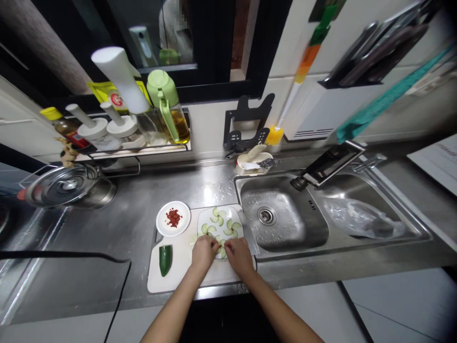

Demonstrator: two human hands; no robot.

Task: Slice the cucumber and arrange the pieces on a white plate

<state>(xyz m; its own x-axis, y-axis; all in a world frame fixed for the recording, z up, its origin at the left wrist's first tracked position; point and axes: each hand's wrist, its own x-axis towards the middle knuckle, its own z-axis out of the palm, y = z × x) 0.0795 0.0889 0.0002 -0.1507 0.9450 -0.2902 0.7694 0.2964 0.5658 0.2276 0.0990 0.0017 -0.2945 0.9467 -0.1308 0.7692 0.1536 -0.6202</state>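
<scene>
A white square plate [222,220] lies on a pale cutting board [155,281], bearing several pinwheels of thin green-edged cucumber slices [219,216], some with a red bit at the centre. Over its near edge, my left hand [204,251] is closed in a pinch beside the nearest pinwheel. My right hand [240,255] pinches on that pinwheel's other side; the fingertips hide whatever either hand grips. To the left, a piece of cucumber [165,260] lies on the board. Behind it, a round white plate [161,224] holds chopped red bits [173,217].
A double steel sink [282,214] is on the right, a plastic bag [360,218] in its far basin. Seasoning jars and an oil bottle [167,107] stand on the rack at back left, above a lidded pot [67,186]. A black cable [121,286] crosses the left counter.
</scene>
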